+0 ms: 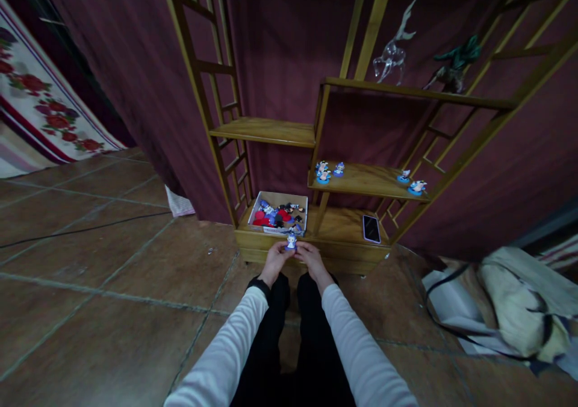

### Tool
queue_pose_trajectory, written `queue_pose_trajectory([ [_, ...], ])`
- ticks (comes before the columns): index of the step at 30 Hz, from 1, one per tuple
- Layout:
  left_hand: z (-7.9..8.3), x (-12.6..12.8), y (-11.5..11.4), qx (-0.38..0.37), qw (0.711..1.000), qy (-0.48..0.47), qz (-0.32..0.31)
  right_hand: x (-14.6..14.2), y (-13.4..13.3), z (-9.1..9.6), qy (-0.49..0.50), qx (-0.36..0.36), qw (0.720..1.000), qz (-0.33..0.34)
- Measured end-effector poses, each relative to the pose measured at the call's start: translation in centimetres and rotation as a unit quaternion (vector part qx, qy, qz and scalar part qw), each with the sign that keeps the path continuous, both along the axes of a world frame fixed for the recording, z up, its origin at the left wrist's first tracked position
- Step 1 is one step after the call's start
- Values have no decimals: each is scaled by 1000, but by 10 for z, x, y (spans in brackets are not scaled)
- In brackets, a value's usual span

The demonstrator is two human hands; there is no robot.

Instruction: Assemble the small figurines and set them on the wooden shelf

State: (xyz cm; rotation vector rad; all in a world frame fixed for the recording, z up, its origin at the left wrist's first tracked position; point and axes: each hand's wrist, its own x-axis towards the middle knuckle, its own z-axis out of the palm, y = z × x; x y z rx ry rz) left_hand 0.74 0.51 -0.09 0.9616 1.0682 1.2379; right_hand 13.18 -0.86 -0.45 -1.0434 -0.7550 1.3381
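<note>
The left hand (275,257) and the right hand (309,255) are together grasping one figurine (291,242); a box (289,200) is standing near, at its eleven o'clock.

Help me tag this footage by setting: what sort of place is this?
Probably a living room or similar home space, though I can't be certain: a wooden display shelf carries small figurines, a dark red curtain hangs behind it, and the floor is tiled.

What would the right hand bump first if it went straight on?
The right hand would first meet the small purple-and-white figurine it holds; then perhaps the open pale cardboard box, depth unclear.
</note>
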Motion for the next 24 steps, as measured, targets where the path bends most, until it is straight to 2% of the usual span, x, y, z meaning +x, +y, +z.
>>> queue_pose_trajectory([
  [13, -9, 3, 5, 20, 998, 35, 47, -4, 0, -6, -89, 20, 996, 23],
  [19, -9, 0, 3, 38, 990, 126, 42, -6, 1, -8, -103, 28, 994, 25],
  [24, -10, 2, -1, 77, 969, 228, 57, -4, 4, -14, -146, 35, 988, 29],
])
